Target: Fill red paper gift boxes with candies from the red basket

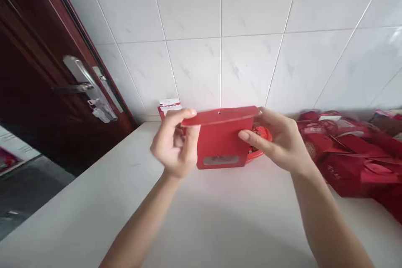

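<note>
A red cardboard box (pixel 221 140) hangs above the white table, held between my two hands. Its top flap is folded toward me and has a small hole in it; a slot-shaped window shows low on the front. My left hand (pixel 177 144) pinches the flap's left end between thumb and fingers. At the right side my right hand (pixel 276 138) grips the box, thumb on the front face, the other fingers partly hidden behind. Behind the box a red plastic basket (pixel 266 134) shows in part, with contents I cannot make out.
Several red boxes (pixel 351 163) are piled on the right of the white table (pixel 201 217). A red and white packet (pixel 168 106) stands against the tiled wall (pixel 245 16). To the left is a dark wooden door (pixel 34 50) with a metal handle (pixel 75 88) and hanging keys.
</note>
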The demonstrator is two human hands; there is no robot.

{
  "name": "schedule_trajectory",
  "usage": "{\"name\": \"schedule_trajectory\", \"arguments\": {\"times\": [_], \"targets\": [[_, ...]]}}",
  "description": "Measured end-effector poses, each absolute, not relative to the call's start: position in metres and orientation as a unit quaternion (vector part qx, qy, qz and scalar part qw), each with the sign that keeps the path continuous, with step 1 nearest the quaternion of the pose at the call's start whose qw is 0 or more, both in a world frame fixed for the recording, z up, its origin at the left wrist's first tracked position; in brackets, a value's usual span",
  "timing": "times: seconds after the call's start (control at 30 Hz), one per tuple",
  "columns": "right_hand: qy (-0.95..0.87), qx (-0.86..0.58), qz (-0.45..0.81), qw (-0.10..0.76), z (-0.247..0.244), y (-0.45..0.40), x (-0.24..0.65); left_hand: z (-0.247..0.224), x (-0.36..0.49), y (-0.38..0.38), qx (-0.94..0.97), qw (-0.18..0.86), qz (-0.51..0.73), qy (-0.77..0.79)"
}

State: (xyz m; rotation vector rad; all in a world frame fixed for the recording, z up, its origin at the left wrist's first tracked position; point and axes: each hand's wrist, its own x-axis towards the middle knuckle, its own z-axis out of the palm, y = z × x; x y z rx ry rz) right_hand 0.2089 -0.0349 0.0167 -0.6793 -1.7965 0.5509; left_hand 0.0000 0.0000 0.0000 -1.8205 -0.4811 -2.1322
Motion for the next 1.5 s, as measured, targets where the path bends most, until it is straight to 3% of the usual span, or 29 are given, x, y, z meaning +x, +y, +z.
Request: {"name": "schedule_trajectory", "arguments": {"times": [0.17, 0.3, 0.47, 0.77, 0.97, 1.2, 1.5], "targets": [[-0.747, -0.252, 0.256, 0.56, 0.021, -0.042, 0.209, 0.008, -0.003, -0.01, -0.559, 0.151, -0.794, -0.186], [-0.764, -0.298, 0.313, 0.479, 0.012, -0.025, 0.214, 0.01, -0.005, -0.004, -0.51, 0.039, -0.826, -0.237], [-0.738, -0.368, 0.348, 0.446, 0.004, -0.018, 0.219, 0.01, -0.018, 0.009, -0.469, -0.096, -0.836, -0.268], [-0.746, -0.36, 0.399, 0.393, 0.007, -0.023, 0.218, 0.013, -0.02, 0.014, -0.447, -0.083, -0.864, -0.217], [-0.758, -0.356, 0.392, 0.381, 0.007, -0.023, 0.216, 0.017, -0.026, 0.017, -0.442, 0.048, -0.872, -0.205], [-0.771, -0.331, 0.392, 0.378, 0.01, -0.024, 0.211, 0.011, -0.021, 0.018, -0.46, -0.048, -0.847, -0.261], [-0.749, -0.305, 0.48, 0.341, 0.004, -0.018, 0.2, 0.006, -0.015, 0.015, -0.445, -0.191, -0.803, -0.347]]}}
